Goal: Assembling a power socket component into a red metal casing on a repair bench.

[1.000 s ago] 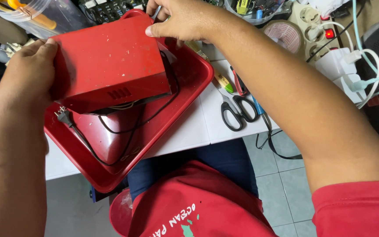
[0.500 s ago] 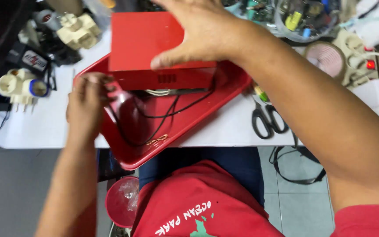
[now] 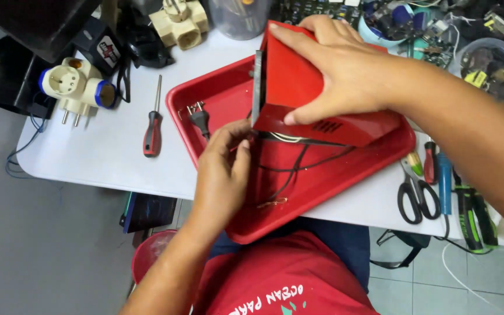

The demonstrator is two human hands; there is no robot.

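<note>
White and cluttered, the worktable point(image 3: 106, 157) carries a red tray point(image 3: 217, 99) set cornerwise near its front edge, one corner overhanging toward the person's lap. Inside the tray stands a red metal box point(image 3: 290, 81), tipped up on its lower edge so that a slotted side faces the front. The right hand point(image 3: 345, 70) lies over the top of the box, fingers spread across the upper face and the thumb pressed against the slotted side. The left hand point(image 3: 222, 169) reaches in at the box's lower left corner, fingertips bunched together around the black wires point(image 3: 298, 160) that come out beneath it; whether they truly grip a wire cannot be told. A black mains plug point(image 3: 200, 119) lies in the tray's left corner.

Just left of the tray, a screwdriver with a red and black handle point(image 3: 153, 131) lies on the bare tabletop. Toward the back left corner sit cream plug adapters point(image 3: 74, 87). Along the right edge lie black scissors point(image 3: 415, 198) and several more screwdrivers point(image 3: 444, 181).
</note>
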